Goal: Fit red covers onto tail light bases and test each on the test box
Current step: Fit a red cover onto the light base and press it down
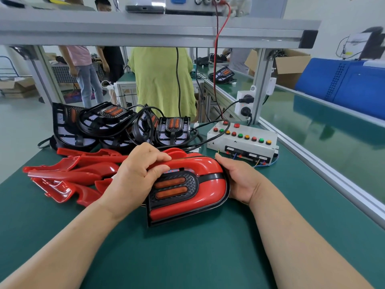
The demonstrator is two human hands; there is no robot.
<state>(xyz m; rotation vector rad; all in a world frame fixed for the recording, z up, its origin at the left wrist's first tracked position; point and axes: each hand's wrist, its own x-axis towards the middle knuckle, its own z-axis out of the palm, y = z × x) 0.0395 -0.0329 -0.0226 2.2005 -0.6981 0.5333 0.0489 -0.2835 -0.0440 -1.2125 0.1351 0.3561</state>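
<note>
Red cover (208,184) sits on its black base (152,223) mid-table (187,257); fitting step, looks nearly seated. Left hand (135,174) at its 9 o'clock, fingers curled together over the cover's top edge. Right hand (237,180) cups the rounded end at 3 o'clock, thumb on the rim, other fingers hidden. Spare covers (83,170) at 9 o'clock, bare bases (100,126) at 11. Next, likely: hook it to the test box (241,140) at 1 o'clock.

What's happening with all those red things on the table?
A person is fitting a red cover onto a black tail light base. The left hand grips the cover's top edge and the right hand holds the base's right end. More loose red covers lie to the left, bare bases with cables wait behind, and the test box sits untouched to the right.
</note>
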